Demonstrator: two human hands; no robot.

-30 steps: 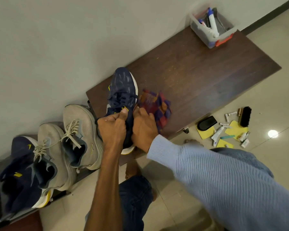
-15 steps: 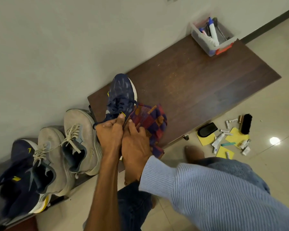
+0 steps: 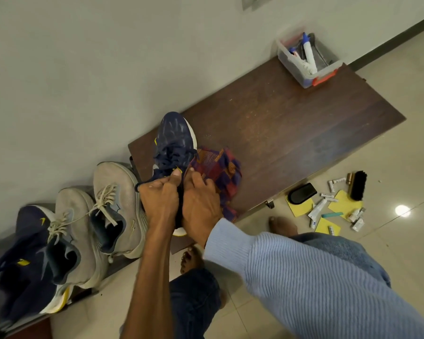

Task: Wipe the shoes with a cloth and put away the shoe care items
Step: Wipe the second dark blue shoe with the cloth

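Note:
A navy sneaker (image 3: 174,140) with a white sole stands on the left end of a dark wooden bench (image 3: 291,133). My left hand (image 3: 158,200) grips its heel and tongue end. My right hand (image 3: 200,204) holds a red, blue and orange checked cloth (image 3: 218,171) against the shoe's right side. Shoe care items lie on the floor to the right: a black brush (image 3: 358,185), a black applicator (image 3: 302,193), yellow cloths (image 3: 344,204) and small tubes (image 3: 317,209).
Two grey sneakers (image 3: 113,204) and a second navy sneaker (image 3: 27,260) sit on a lower rack to the left. A clear plastic box (image 3: 309,61) with bottles stands at the bench's far right end against the wall. My bare feet (image 3: 282,223) are on the tiled floor.
My right hand slid the cloth along the shoe's side towards the heel, then a little forward again. My left hand keeps its grip; the view has shifted slightly.

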